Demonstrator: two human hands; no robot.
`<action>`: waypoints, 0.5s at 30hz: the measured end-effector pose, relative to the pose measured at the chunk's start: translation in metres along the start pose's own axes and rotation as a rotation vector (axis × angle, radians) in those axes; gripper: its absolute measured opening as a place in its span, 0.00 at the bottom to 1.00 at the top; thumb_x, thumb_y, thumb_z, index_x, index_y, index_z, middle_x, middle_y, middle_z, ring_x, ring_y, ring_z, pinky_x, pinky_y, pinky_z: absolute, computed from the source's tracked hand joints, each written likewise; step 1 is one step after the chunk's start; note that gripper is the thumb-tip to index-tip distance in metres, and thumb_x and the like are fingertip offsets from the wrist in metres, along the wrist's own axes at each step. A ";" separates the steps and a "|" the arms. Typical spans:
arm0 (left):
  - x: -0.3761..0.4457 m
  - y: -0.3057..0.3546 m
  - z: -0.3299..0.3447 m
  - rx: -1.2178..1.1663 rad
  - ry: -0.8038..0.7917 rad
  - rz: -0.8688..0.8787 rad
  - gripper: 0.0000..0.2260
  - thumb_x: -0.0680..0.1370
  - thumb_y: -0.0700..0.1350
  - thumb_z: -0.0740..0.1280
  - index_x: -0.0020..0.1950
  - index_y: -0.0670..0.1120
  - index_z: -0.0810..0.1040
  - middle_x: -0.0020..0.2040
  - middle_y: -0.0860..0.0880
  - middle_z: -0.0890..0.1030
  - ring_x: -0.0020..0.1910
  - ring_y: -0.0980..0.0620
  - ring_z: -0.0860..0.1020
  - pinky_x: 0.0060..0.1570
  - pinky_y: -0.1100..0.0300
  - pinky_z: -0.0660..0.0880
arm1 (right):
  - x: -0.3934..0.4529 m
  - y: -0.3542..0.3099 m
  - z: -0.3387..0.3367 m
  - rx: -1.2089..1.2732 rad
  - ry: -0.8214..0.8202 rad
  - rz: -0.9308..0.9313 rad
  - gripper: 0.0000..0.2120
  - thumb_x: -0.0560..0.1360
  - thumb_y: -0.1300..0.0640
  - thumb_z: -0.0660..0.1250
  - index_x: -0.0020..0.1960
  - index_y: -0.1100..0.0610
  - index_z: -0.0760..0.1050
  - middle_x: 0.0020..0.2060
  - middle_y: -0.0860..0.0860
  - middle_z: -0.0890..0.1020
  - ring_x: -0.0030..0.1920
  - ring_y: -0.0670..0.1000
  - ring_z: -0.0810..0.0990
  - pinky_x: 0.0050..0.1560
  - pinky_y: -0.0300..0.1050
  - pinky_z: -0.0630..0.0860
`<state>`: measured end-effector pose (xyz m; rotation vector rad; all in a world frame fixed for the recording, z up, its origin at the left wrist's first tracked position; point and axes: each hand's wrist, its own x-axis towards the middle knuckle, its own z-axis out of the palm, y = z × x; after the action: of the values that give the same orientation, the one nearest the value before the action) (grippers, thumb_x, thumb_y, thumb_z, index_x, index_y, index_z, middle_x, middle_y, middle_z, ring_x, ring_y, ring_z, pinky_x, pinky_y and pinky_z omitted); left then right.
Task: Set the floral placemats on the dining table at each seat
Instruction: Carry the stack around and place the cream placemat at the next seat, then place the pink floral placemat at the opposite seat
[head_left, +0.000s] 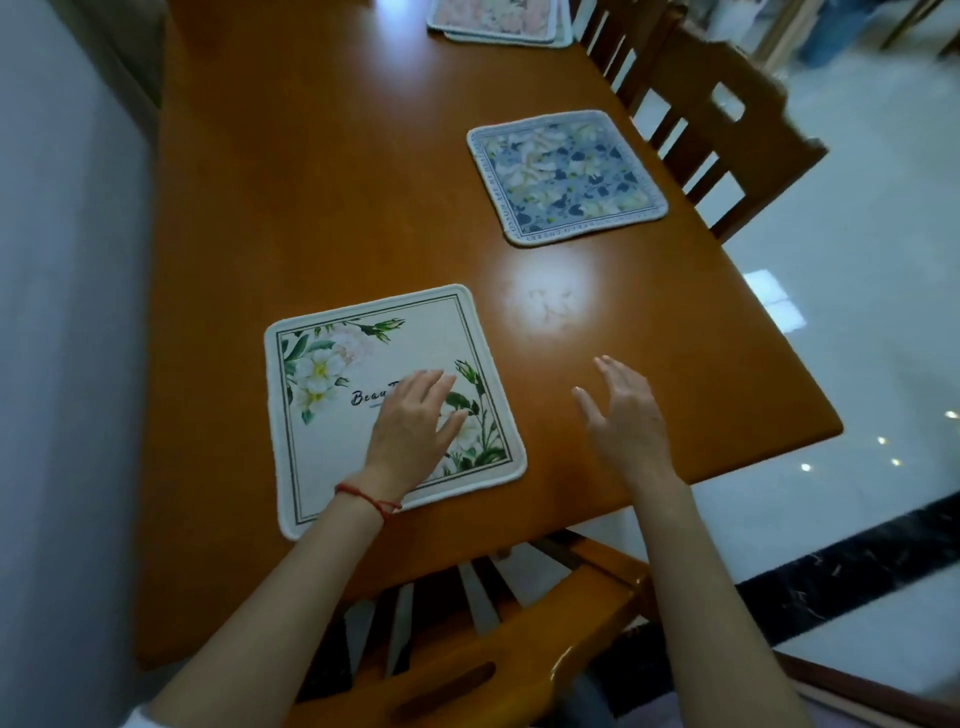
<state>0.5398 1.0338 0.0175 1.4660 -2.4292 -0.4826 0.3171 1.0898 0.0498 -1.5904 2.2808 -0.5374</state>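
A cream placemat (363, 364) printed with white flowers and green leaves lies flat near the front edge of the wooden dining table (322, 197). My left hand (415, 423) rests flat on it with straight fingers. My right hand (626, 415) hovers open over bare wood to the right of that mat and holds nothing. A blue floral placemat (566, 176) lies by the table's right edge, in front of a chair. A small stack of pink floral placemats (501, 21) sits at the far end.
A wooden chair (467, 660) stands tucked in below my arms at the near edge. Another wooden chair (722, 130) stands at the right side. A pale wall (57, 312) runs close along the table's left. Glossy white floor (857, 322) lies to the right.
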 end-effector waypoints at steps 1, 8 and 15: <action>0.004 0.011 0.002 0.009 -0.006 0.039 0.20 0.75 0.49 0.63 0.63 0.38 0.73 0.60 0.39 0.78 0.62 0.40 0.74 0.64 0.47 0.68 | -0.004 0.008 -0.008 0.002 0.025 0.011 0.25 0.77 0.51 0.61 0.71 0.59 0.63 0.69 0.55 0.68 0.71 0.53 0.63 0.68 0.46 0.62; 0.023 0.104 0.023 0.082 -0.054 0.280 0.20 0.75 0.51 0.62 0.62 0.39 0.75 0.59 0.40 0.79 0.60 0.40 0.76 0.60 0.46 0.71 | -0.056 0.076 -0.050 -0.017 0.188 0.113 0.23 0.77 0.52 0.62 0.69 0.60 0.67 0.68 0.57 0.70 0.69 0.55 0.67 0.65 0.48 0.65; 0.024 0.202 0.060 0.143 -0.129 0.535 0.21 0.77 0.53 0.59 0.63 0.42 0.74 0.61 0.42 0.78 0.62 0.42 0.75 0.61 0.45 0.71 | -0.117 0.151 -0.076 -0.072 0.325 0.313 0.22 0.75 0.56 0.66 0.65 0.65 0.69 0.63 0.61 0.74 0.64 0.60 0.72 0.63 0.53 0.69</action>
<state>0.3438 1.1095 0.0474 0.7840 -2.8595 -0.2931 0.1973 1.2575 0.0506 -1.2084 2.7501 -0.6767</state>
